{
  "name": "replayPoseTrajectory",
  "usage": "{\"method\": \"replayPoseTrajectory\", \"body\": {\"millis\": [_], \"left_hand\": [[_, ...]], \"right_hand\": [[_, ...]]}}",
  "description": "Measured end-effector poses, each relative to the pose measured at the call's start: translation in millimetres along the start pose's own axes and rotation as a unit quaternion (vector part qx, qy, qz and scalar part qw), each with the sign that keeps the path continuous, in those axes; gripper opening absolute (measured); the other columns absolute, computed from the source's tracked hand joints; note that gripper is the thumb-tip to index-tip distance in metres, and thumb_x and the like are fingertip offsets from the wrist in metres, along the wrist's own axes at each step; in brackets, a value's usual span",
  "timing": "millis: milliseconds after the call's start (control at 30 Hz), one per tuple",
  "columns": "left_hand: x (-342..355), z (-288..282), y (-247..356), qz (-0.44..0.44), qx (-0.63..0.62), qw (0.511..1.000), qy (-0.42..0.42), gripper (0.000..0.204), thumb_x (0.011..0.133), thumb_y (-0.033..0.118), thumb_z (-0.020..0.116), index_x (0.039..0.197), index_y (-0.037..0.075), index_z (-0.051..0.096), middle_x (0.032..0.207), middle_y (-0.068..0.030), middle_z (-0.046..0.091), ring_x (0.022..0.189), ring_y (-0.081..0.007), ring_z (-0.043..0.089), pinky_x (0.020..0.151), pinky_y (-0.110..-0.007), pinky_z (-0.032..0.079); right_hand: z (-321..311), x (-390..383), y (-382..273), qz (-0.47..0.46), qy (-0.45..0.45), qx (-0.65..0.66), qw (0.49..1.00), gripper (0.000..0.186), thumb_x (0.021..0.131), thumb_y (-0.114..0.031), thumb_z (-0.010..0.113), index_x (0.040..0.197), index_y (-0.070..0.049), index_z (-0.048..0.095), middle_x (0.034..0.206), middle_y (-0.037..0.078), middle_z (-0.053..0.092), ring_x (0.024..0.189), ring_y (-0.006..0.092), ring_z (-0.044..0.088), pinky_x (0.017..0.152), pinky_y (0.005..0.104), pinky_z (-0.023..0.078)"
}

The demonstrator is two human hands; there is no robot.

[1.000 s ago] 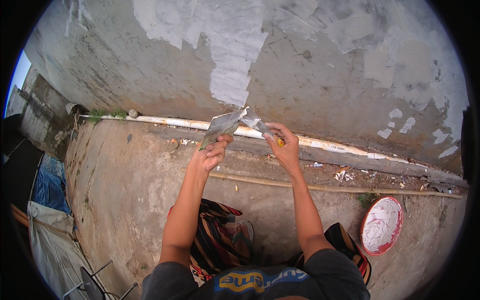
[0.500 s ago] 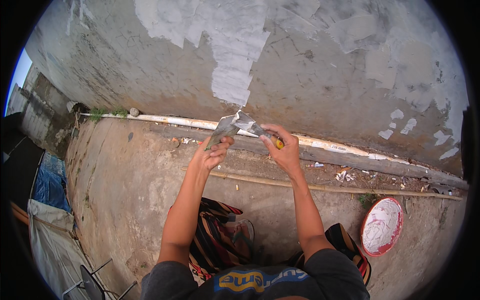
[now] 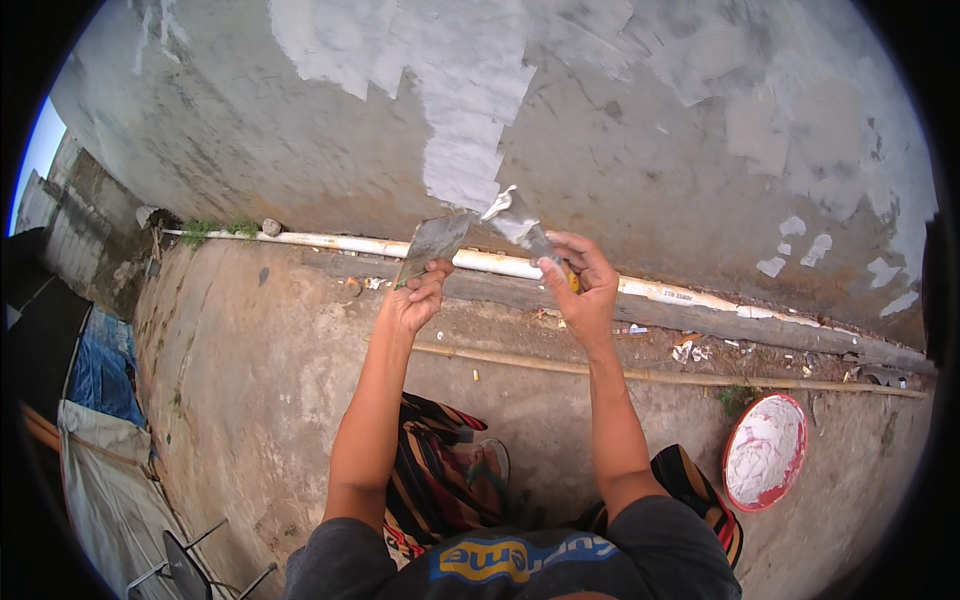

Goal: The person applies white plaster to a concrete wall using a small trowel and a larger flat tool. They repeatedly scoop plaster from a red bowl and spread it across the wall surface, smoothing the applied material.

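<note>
My left hand (image 3: 420,300) is closed on a grey, smeared metal plate (image 3: 432,243), held up at a slant in front of the plastered wall (image 3: 640,150). My right hand (image 3: 580,285) grips a putty knife (image 3: 522,228) by its yellow handle; white paste clings to the blade, heaped near its upper end. The knife blade and plate are tilted toward each other, their upper edges close. Behind them the grey wall carries pale patches of white filler (image 3: 460,150).
A red bowl (image 3: 798,455) of white paste sits low right. A white pipe (image 3: 660,294) lies along the wall's base, with a long pole (image 3: 750,382) and litter nearby. Tarps (image 3: 110,460), a blue sheet (image 3: 105,370) and a chair (image 3: 185,565) stand left; striped cloth (image 3: 420,460) lies round my legs.
The putty knife has risen and tilted up, with a white heap now showing on its blade. The plate has moved slightly left, leaving a small gap between the two.
</note>
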State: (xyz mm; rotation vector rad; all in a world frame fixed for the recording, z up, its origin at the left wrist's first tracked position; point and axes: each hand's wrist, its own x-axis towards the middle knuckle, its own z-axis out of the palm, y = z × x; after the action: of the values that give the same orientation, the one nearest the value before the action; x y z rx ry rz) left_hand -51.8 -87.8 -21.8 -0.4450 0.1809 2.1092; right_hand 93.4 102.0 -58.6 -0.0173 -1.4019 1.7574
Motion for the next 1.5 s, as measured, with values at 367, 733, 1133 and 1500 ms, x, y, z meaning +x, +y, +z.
{"method": "replayPoseTrajectory", "body": {"millis": [367, 733, 1133, 1500], "left_hand": [[-4, 6, -16, -0.039, -0.094, 0.994, -0.044, 0.011, 0.099, 0.005, 0.027, 0.094, -0.003, 0.034, 0.078, -0.0079, 0.038, 0.046, -0.0068, 0.038, 0.032, -0.021, 0.030], [-2, 9, -24, -0.060, -0.123, 0.990, -0.038, 0.026, 0.101, 0.016, 0.025, 0.081, 0.003, 0.035, 0.067, -0.0029, 0.035, 0.041, -0.0064, 0.038, 0.031, -0.022, 0.028], [3, -7, -19, -0.063, -0.020, 0.997, -0.027, 0.016, 0.097, 0.010, 0.035, 0.084, 0.001, 0.033, 0.075, -0.0063, 0.037, 0.043, -0.0072, 0.038, 0.031, -0.022, 0.028], [6, -3, -17, -0.037, 0.005, 0.997, -0.060, 0.014, 0.098, 0.008, 0.037, 0.086, 0.000, 0.034, 0.075, -0.0061, 0.036, 0.043, -0.0069, 0.038, 0.031, -0.021, 0.028]], "right_hand": [[1, -25, 87, 0.144, -0.050, 0.018, 0.988, 0.031, 0.089, -0.008, 0.066, 0.119, -0.002, 0.058, 0.091, 0.008, 0.070, 0.079, 0.0075, 0.062, 0.067, 0.0216, 0.048], [30, -38, 90, 0.196, -0.024, 0.109, 0.974, 0.030, 0.091, -0.011, 0.066, 0.118, -0.003, 0.056, 0.084, 0.006, 0.069, 0.065, 0.0045, 0.057, 0.055, 0.0187, 0.043], [32, -18, 59, 0.196, 0.032, 0.154, 0.968, 0.031, 0.091, -0.011, 0.065, 0.120, -0.002, 0.054, 0.084, 0.005, 0.068, 0.063, 0.0034, 0.054, 0.052, 0.0179, 0.039], [39, -40, 68, 0.221, -0.027, 0.115, 0.968, 0.029, 0.091, -0.011, 0.065, 0.117, -0.002, 0.055, 0.085, 0.006, 0.068, 0.067, 0.0044, 0.056, 0.056, 0.0189, 0.043]]}}
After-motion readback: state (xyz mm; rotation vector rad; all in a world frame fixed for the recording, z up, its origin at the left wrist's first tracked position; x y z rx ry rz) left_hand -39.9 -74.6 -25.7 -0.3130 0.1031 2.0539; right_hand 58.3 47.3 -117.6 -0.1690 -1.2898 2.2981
